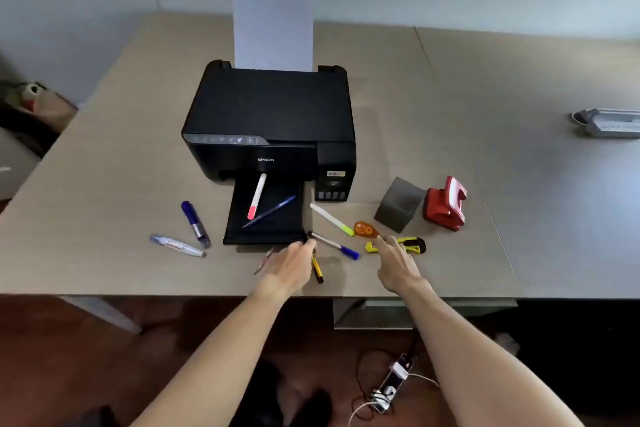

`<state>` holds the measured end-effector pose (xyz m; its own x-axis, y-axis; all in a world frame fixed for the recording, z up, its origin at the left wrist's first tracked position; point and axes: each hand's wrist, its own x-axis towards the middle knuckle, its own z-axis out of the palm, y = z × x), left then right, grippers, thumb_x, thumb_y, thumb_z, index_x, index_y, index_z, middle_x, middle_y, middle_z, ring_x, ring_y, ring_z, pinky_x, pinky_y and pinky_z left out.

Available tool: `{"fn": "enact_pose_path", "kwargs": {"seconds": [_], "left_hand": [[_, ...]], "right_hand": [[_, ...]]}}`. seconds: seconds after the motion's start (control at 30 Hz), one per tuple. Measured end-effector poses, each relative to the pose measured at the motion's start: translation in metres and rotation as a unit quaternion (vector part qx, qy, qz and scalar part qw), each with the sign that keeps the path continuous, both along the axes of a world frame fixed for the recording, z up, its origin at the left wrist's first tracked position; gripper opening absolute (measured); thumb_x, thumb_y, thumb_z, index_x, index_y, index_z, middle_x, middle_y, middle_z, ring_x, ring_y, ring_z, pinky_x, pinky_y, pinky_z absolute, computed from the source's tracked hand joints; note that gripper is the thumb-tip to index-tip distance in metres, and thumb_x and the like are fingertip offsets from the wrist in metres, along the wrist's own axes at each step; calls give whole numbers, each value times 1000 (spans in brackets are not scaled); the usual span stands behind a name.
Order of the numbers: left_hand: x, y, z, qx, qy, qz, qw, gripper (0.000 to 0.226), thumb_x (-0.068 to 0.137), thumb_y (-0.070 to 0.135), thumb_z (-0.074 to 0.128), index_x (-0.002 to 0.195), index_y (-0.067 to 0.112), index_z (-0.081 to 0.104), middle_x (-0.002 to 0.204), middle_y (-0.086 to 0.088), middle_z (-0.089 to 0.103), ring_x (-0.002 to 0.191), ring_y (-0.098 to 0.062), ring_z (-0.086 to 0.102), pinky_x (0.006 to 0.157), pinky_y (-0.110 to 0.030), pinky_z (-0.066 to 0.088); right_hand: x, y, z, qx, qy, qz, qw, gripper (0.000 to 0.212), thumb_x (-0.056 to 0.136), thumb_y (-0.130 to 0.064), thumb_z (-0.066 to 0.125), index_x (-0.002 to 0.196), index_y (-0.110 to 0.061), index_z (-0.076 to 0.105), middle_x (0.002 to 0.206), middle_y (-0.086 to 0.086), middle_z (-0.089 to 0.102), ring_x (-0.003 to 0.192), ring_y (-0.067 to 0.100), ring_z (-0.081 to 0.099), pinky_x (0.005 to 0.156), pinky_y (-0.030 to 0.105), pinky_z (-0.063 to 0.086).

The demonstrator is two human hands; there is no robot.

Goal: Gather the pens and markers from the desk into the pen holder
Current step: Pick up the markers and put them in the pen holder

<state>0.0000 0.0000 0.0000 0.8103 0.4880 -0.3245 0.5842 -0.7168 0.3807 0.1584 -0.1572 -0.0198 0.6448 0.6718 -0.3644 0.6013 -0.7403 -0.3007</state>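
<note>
On the matte wood-grain desk, the left hand pinches a slim yellow pen, while the right hand hovers spread beside the grey square pen holder.

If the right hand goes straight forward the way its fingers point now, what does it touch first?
Probably the yellow cutter: the right hand has its fingertips already over it. Beyond it lies the orange tape dispenser. Height above the desk is unclear.

Printer blocks the desk centre; bare surface lies open far right.
</note>
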Motion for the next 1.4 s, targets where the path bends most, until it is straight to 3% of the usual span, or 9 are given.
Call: {"fn": "enact_pose_path", "kwargs": {"seconds": [0.17, 0.43, 0.7, 0.83, 0.93, 1.07, 1.13, 1.23, 1.4], "left_hand": [[3, -18, -23, -11, 67, -46, 997, 51, 89, -8, 42, 131, 21, 43, 127, -13, 48, 102, -34, 57, 79, -43, 49], [9, -21, -33, -41, 76, -55, 995, 32, 87, 25, 65, 113, 17, 49, 115, -10, 58, 102, -30, 59, 83, -45, 54], [7, -30, -30, -7, 89, -47, 995, 30, 93, 6, 54, 123, 7, 54, 111, -14, 62, 98, -30, 64, 83, -41, 57], [7, -28, -24, -35, 93, -8, 995, 30, 94, 0, 46, 123, 5, 51, 104, -13, 61, 95, -28, 64, 75, -34, 52], [7, -26, -18, -30, 78, -13, 996, 35, 90, -5, 47, 124, 3, 47, 110, -17, 61, 98, -30, 63, 78, -35, 52], [8, -25, -10, -16, 83, 8, 996, 50, 90, -7, 48, 137, 4, 33, 123, -17, 58, 107, -30, 63, 85, -36, 52], [10, -22, -4, -3, 88, 27, 996, 51, 91, -4, 49, 139, 6, 34, 127, -16, 56, 111, -30, 61, 86, -35, 51], [13, -18, 8, 11, 76, 36, 996, 24, 90, -1, 46, 113, 7, 51, 110, -13, 55, 95, -29, 59, 77, -34, 46], [29, -5, 30, 29, 46, 80, 995, 19, 89, 4, 51, 107, 4, 59, 109, -14, 56, 99, -32, 58, 68, -35, 44]], "right_hand": [[2, -3, -16, -32, -31, 26, 999, 57, 81, 11, 53, 132, -13, 42, 140, 13, 39, 121, 36, 44, 98, 44, 43], [1, -16, -35, -8, -57, 10, 998, 62, 80, 6, 61, 133, -11, 36, 128, 15, 48, 111, 36, 53, 91, 42, 47], [4, -41, -29, -9, -179, 28, 983, 39, 83, -12, 69, 117, -7, 50, 110, 12, 57, 84, 27, 65, 71, 35, 55], [31, -52, 10, 205, -165, -101, 959, 21, 92, -9, 52, 112, -5, 50, 100, 18, 64, 72, 37, 63, 62, 36, 47], [57, -46, 57, 373, -138, -207, 894, 21, 98, -22, 37, 109, -7, 46, 92, 11, 59, 73, 26, 56, 59, 24, 38], [79, -17, 103, 466, -155, -272, 827, 17, 95, -9, 42, 109, -7, 51, 83, 0, 56, 71, 13, 49, 61, 22, 33], [84, -1, 109, 452, -140, -269, 839, 15, 93, -8, 43, 104, -11, 51, 73, -5, 56, 63, 8, 51, 58, 18, 34], [84, 13, 103, 397, -119, -222, 883, 12, 94, -7, 42, 100, -8, 52, 66, -3, 56, 56, 0, 50, 51, 6, 38], [80, 23, 76, 359, -48, -217, 906, 8, 99, -10, 41, 96, -9, 48, 63, -2, 52, 54, 16, 56, 45, 19, 42]]}}
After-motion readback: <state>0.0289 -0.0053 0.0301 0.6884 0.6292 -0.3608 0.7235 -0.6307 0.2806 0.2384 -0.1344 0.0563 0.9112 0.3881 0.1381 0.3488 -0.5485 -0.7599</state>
